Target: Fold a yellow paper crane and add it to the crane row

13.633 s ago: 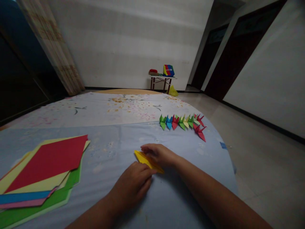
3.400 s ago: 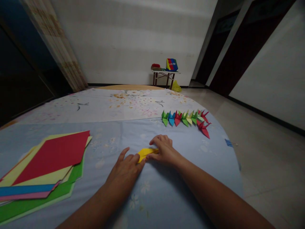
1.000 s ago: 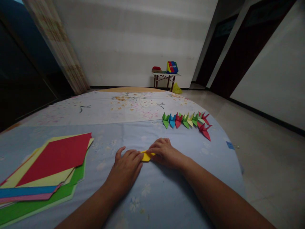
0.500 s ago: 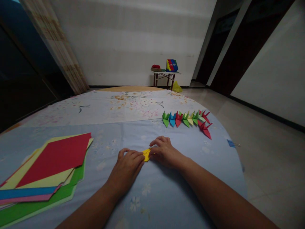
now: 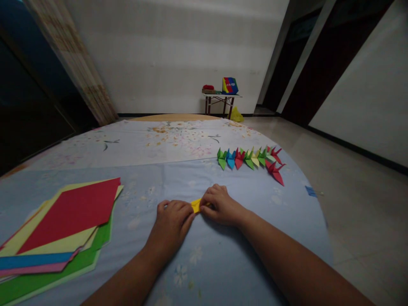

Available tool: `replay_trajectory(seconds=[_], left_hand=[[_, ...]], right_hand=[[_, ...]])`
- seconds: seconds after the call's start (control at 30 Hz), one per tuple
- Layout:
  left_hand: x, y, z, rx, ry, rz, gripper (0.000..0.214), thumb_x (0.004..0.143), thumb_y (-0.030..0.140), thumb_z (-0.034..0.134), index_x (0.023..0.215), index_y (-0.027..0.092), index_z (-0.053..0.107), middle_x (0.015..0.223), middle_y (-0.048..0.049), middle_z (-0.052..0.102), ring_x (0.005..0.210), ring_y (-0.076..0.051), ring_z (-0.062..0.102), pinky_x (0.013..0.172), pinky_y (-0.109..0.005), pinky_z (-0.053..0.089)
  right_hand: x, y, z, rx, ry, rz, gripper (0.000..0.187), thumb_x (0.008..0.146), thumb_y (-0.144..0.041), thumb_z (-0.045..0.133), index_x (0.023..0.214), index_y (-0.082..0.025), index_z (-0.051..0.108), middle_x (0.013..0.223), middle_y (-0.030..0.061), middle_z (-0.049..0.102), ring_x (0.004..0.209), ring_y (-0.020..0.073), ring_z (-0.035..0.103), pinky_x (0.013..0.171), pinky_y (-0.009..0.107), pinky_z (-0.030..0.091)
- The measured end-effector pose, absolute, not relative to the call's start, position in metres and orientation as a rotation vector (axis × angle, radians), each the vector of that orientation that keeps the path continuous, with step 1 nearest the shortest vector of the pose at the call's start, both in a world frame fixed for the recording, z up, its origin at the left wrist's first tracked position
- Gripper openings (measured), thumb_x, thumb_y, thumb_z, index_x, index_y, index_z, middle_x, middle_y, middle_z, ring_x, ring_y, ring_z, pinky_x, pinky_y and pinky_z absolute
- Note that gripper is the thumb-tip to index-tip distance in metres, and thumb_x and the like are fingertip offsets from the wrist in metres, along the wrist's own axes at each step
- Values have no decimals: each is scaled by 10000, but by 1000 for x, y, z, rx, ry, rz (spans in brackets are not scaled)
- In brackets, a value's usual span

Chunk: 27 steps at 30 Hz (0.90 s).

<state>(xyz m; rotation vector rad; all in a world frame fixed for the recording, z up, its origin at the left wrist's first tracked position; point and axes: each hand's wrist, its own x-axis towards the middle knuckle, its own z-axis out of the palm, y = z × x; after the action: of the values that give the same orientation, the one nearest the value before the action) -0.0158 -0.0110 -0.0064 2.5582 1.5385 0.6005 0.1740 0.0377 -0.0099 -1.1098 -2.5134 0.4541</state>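
Note:
A small piece of folded yellow paper (image 5: 196, 206) lies on the blue tablecloth between my two hands. My left hand (image 5: 174, 219) presses its left end, fingers bent and closed on it. The right end is pinched by my right hand (image 5: 219, 205), which covers much of that side, so the fold's full shape is hidden. Beyond my right hand stands a row of paper cranes (image 5: 239, 159) in green, blue, red and pale yellow. One red crane (image 5: 276, 173) sits nearer to me at the row's right end.
A stack of coloured paper sheets (image 5: 72, 208), red on top, lies at the left. A blue clip (image 5: 310, 191) grips the cloth at the right edge. Past the round table (image 5: 178, 238), a small side table (image 5: 219, 96) stands by the wall with a colourful box (image 5: 230, 86).
My right fingers have come down and closed more on the yellow paper, and less of it shows. My left hand stays at its left end.

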Motion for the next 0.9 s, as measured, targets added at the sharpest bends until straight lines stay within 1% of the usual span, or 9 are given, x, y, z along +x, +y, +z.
replay_trajectory(seconds=[0.1, 0.17, 0.37, 0.47, 0.57, 0.7, 0.77, 0.9], left_hand=[[-16, -9, -8, 2527, 1554, 610, 161, 860, 246, 461, 905, 229, 615, 928, -21, 654, 910, -199, 548, 862, -417, 279], [-17, -8, -9, 2493, 1563, 620, 163, 857, 248, 466, 887, 231, 625, 941, -21, 656, 919, -199, 548, 858, -418, 284], [-16, -5, -12, 2399, 1574, 657, 178, 858, 249, 465, 859, 245, 643, 976, -8, 659, 963, -196, 545, 867, -417, 289], [-16, -5, -13, 2344, 1619, 675, 136, 843, 246, 490, 847, 235, 625, 948, 1, 659, 938, -193, 556, 874, -417, 282], [-14, -6, -13, 2316, 1663, 684, 102, 835, 256, 509, 872, 218, 595, 911, 0, 660, 885, -191, 570, 866, -412, 284], [-15, -8, -11, 2385, 1654, 648, 105, 846, 233, 504, 886, 233, 602, 904, 4, 672, 881, -196, 578, 866, -417, 265], [-16, -9, -9, 2444, 1612, 618, 136, 860, 217, 492, 904, 256, 615, 912, 14, 677, 890, -194, 581, 872, -426, 251], [-19, -11, -7, 2582, 1505, 572, 243, 854, 160, 501, 1006, 310, 616, 1010, 13, 666, 943, -193, 571, 900, -442, 237]], right_hand=[[176, 38, -8, -1054, -2509, 507, 138, 771, -310, 615, 874, -218, 627, 884, 23, 577, 908, 182, 427, 797, 336, 266], [176, 38, -8, -1050, -2495, 515, 139, 769, -329, 626, 854, -219, 635, 879, 23, 583, 913, 183, 431, 800, 338, 265], [170, 41, -13, -1125, -2444, 511, 157, 841, -320, 541, 814, -209, 649, 835, 28, 590, 879, 175, 431, 791, 339, 264], [166, 41, -14, -1177, -2440, 493, 169, 841, -312, 535, 788, -195, 644, 820, 33, 588, 867, 176, 433, 774, 331, 262], [164, 42, -15, -1212, -2438, 460, 153, 818, -310, 561, 768, -186, 635, 821, 33, 588, 858, 174, 437, 758, 321, 261], [161, 42, -19, -1245, -2430, 416, 141, 796, -306, 586, 747, -180, 626, 813, 32, 586, 850, 171, 439, 745, 314, 257], [161, 42, -21, -1253, -2422, 397, 138, 784, -307, 600, 742, -178, 619, 808, 31, 582, 842, 169, 440, 737, 311, 255], [161, 43, -23, -1255, -2416, 388, 134, 779, -313, 611, 757, -180, 609, 819, 28, 575, 840, 166, 442, 731, 306, 258]])
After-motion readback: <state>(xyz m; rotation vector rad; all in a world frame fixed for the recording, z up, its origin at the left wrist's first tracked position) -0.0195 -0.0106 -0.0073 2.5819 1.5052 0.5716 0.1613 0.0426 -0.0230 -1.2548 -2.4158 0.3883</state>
